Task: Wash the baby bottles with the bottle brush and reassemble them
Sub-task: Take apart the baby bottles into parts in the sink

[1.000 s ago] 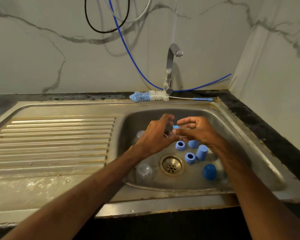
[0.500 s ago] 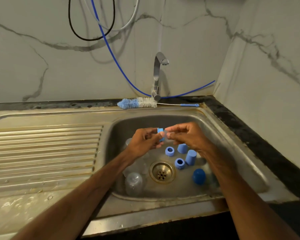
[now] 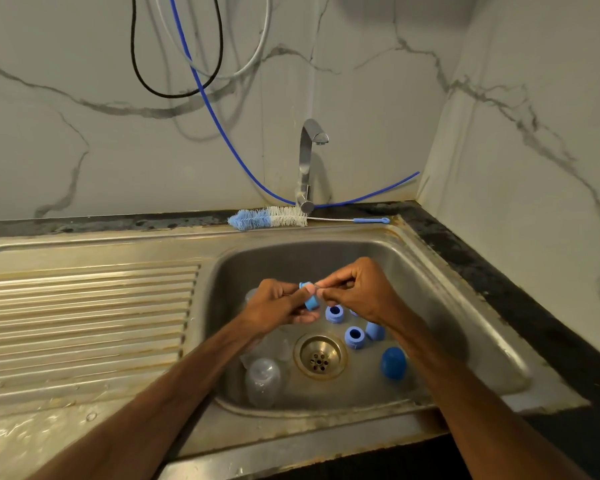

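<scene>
**Position.** Both hands are held over the stainless steel sink basin [image 3: 465,323], just behind and above the round brass-coloured drain strainer [image 3: 320,356]. The left hand [image 3: 278,306] has its fingers curled round a light-blue plastic screw ring [image 3: 311,302] and grips it by the rim. The right hand [image 3: 357,296] has thumb and forefinger closed in a pinch on a small, pale translucent piece at the ring's mouth. This looks like a soft teat, but it is too small to confirm.

**Step in hand, as judged.** Either the teat is being parted from the ring ahead of washing, or it is being seated. The view does not settle which.

**Recommended practice.**
- Hold the ring by its outer rim only, leaving the bore free.
- Pinch the teat low at its base flange, not at the tip.
- Work it round the bore with even force, so the soft material neither tears nor folds.
- Keep the pair over the basin, so a dropped part stays in it.

**Remaining items.** Clear plastic bottles [image 3: 262,377] lie left of the strainer. Further blue rings [image 3: 354,337] stand behind and right of it, and a dark-blue domed cap [image 3: 393,362] stands to its right. The blue-and-white bristle bottle brush [image 3: 267,218] lies on the sink's rear ledge, well behind the strainer, untouched.
</scene>
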